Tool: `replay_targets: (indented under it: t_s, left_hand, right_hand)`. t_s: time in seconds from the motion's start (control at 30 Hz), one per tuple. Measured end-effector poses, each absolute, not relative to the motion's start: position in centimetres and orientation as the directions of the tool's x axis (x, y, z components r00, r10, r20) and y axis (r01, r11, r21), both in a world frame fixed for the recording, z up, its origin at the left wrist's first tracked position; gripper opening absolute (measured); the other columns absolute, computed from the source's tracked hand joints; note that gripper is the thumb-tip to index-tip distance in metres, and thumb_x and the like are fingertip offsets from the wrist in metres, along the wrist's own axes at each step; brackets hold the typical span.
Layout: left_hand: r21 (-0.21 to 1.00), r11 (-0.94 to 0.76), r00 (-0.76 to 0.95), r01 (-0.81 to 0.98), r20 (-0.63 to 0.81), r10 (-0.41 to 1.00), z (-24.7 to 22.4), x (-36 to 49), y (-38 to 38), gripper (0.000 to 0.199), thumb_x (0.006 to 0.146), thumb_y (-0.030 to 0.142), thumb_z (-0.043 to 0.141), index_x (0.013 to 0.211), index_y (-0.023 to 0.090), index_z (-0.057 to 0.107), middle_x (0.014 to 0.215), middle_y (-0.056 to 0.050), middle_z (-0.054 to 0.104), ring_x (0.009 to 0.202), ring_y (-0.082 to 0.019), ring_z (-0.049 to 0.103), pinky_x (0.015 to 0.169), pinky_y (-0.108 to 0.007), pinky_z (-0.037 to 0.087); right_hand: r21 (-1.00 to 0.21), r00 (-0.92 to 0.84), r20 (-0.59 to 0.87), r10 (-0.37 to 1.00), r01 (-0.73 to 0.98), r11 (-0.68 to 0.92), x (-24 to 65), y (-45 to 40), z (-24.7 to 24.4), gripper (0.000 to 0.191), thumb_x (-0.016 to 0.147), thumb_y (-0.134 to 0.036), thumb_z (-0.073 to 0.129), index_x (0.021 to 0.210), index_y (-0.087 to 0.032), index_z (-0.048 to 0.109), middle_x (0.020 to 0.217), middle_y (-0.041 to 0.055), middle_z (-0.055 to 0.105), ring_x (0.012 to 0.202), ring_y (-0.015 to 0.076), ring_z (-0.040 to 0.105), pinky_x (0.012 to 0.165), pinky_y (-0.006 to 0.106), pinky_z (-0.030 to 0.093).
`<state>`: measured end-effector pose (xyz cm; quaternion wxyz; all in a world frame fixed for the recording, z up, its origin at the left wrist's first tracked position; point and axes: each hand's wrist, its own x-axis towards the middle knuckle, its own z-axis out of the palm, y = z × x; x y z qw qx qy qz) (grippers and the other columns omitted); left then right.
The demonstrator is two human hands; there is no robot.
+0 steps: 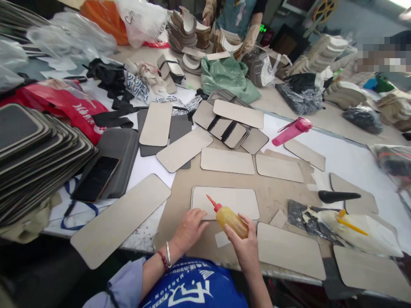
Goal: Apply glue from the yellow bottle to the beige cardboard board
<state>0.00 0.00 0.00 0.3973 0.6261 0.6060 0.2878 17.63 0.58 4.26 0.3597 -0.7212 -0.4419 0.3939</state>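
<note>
So the right hand is wrapped around a squeeze bottle of yellowish stuff, its red nozzle pointing away and leftward over the pale panel just beyond the grip (can't tell if the tip's touching). Left of that grip, the left hand is loosely spread at the panel's near edge. Looks like the nozzle-lining-up step to me, so next calls for a steady panel and gentle squeeze.

Amber-yellow on bottle, red on nozzle; beige on panel near front edge of worktop; navy-white swirls on cloth.
</note>
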Motion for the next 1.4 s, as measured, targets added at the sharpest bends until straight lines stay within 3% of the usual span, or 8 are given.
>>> replay_targets:
  t_s: [0.1, 0.27, 0.7, 0.93, 1.4]
  left_hand:
    - [0.673, -0.171, 0.167, 0.720, 0.072, 0.983, -3.0, -1.8, 0.2, 0.027, 0.082, 0.018, 0.054, 0.108, 0.017, 0.059, 0.116, -0.013, 0.057, 0.111, -0.027, 0.049, 0.096, -0.048, 0.041]
    - [0.528, -0.362, 0.301, 0.768, 0.201, 0.932, -5.7, -3.4, 0.4, 0.027, 0.082, 0.021, 0.056, 0.109, 0.018, 0.059, 0.121, -0.014, 0.055, 0.117, -0.028, 0.047, 0.097, -0.049, 0.041]
    - [0.434, -0.450, 0.305, 0.780, 0.364, 0.880, -5.8, -3.5, 0.3, 0.025, 0.084, 0.023, 0.053, 0.107, 0.018, 0.060, 0.119, -0.013, 0.057, 0.117, -0.026, 0.047, 0.098, -0.044, 0.040]
    - [0.430, -0.443, 0.299, 0.787, 0.363, 0.882, -5.6, -3.5, 0.4, 0.024, 0.083, 0.023, 0.053, 0.106, 0.018, 0.061, 0.119, -0.013, 0.058, 0.116, -0.025, 0.048, 0.099, -0.043, 0.039]
    - [0.437, -0.454, 0.300, 0.776, 0.376, 0.877, -5.6, -3.5, 0.5, 0.024, 0.083, 0.022, 0.053, 0.106, 0.017, 0.061, 0.118, -0.013, 0.058, 0.116, -0.025, 0.048, 0.098, -0.043, 0.040]
  right_hand:
    - [-0.804, 0.222, -0.096, 0.970, 0.557, -0.207, 16.8, 1.7, 3.9, 0.052, 0.063, -0.047, 0.068, 0.103, -0.018, 0.055, 0.104, 0.0094, 0.057, 0.097, 0.0247, 0.057, 0.088, 0.042, 0.046]
    - [-0.695, 0.148, -0.049, 0.988, 0.705, -0.140, 15.3, 2.9, 3.7, 0.044, 0.069, -0.045, 0.063, 0.104, -0.020, 0.055, 0.102, 0.0084, 0.056, 0.092, 0.0229, 0.057, 0.081, 0.038, 0.047]
    - [-0.607, 0.144, -0.093, 0.985, 0.776, -0.171, 14.7, 4.4, 3.4, 0.036, 0.070, -0.045, 0.061, 0.096, -0.021, 0.054, 0.095, 0.0054, 0.056, 0.085, 0.0210, 0.056, 0.073, 0.034, 0.045]
    - [-0.549, 0.198, -0.144, 0.970, 0.799, -0.245, 15.0, 4.8, 4.2, 0.030, 0.070, -0.041, 0.058, 0.093, -0.022, 0.056, 0.090, 0.0039, 0.056, 0.078, 0.0197, 0.056, 0.070, 0.033, 0.044]
    - [-0.453, 0.110, -0.149, 0.983, 0.876, -0.167, 12.7, 5.6, 4.5, 0.022, 0.075, -0.035, 0.055, 0.092, -0.022, 0.056, 0.088, 0.0015, 0.052, 0.073, 0.0161, 0.054, 0.064, 0.027, 0.041]
